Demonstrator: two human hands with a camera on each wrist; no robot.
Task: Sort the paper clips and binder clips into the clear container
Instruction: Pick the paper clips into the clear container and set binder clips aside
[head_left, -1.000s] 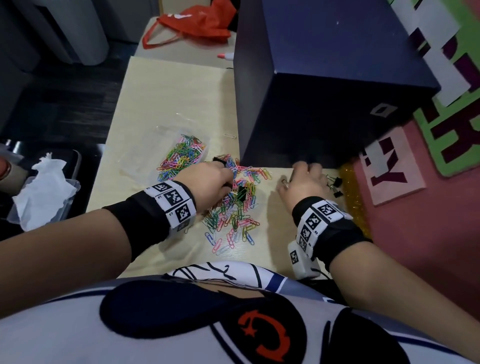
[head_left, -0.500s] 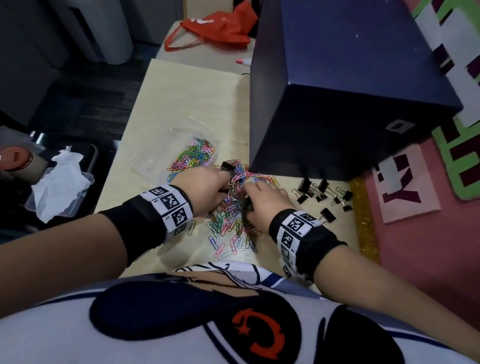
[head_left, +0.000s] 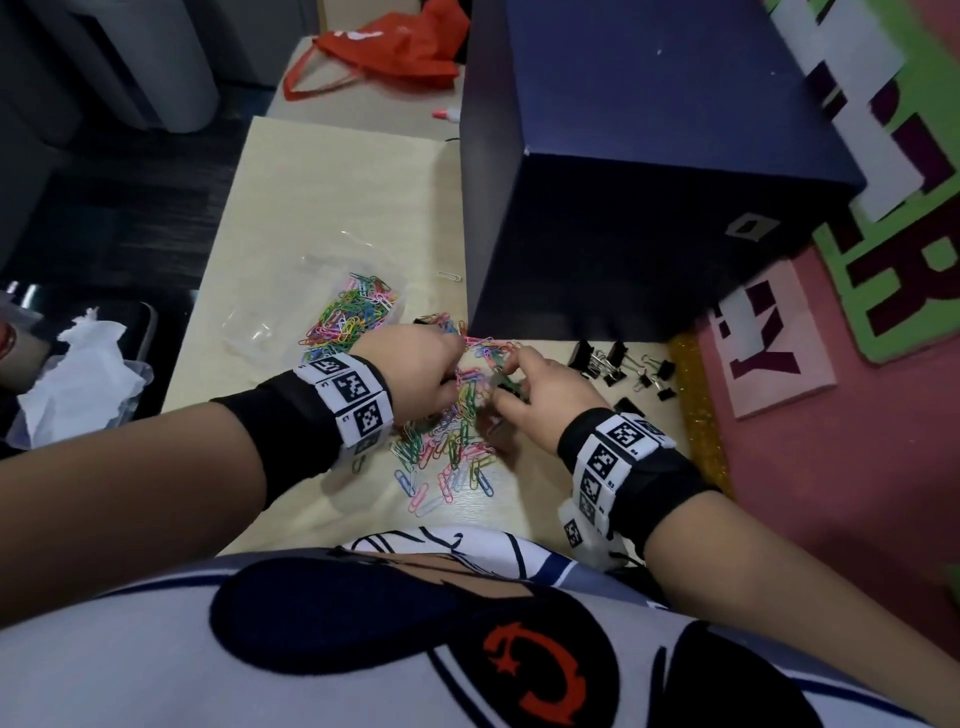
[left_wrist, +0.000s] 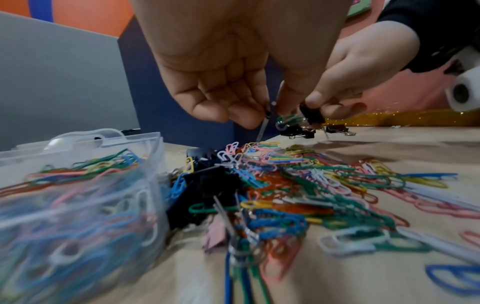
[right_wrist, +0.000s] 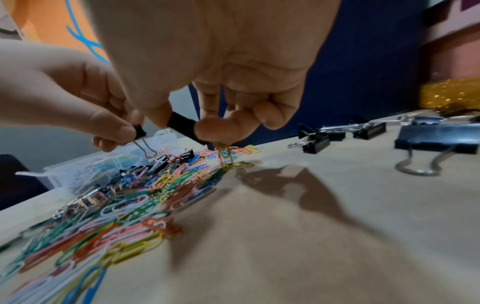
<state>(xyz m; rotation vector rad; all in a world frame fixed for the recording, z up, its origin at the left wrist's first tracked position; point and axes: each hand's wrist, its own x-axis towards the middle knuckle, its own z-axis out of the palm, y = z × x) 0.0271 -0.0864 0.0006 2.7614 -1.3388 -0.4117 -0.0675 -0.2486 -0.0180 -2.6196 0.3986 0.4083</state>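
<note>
The light wooden bench (head_left: 322, 171) is narrow, and a big dark blue box (head_left: 639, 171) takes its far right part, so I work only in the strip in front of the box and on the open wood at the left. The left edge of the bench drops to a dark floor, and the right edge meets a gold glitter strip (head_left: 696, 410) beside a pink board. The clear container (head_left: 291, 317) stands on the left part, near the left edge, and it holds many colored paper clips at its near end; the far end looks bare. Just beside it, a loose pile of paper clips (head_left: 452, 441) spreads toward my body, with some black binder clips mixed in the pile close to the container wall. My left hand (head_left: 415, 374) is over the far part of the pile, and its fingertips pinch a small black binder clip (right_wrist: 139, 131) whose wire handle hangs down. My right hand (head_left: 545, 395) is just beside it, and thumb and finger pinch another black binder clip (right_wrist: 182, 125), from which a short chain of paper clips hangs to the bench. The two hands are very close, but I cannot tell if they touch. More black binder clips (head_left: 618, 364) lie in a group at the right, in front of the box, well apart from the container.
</note>
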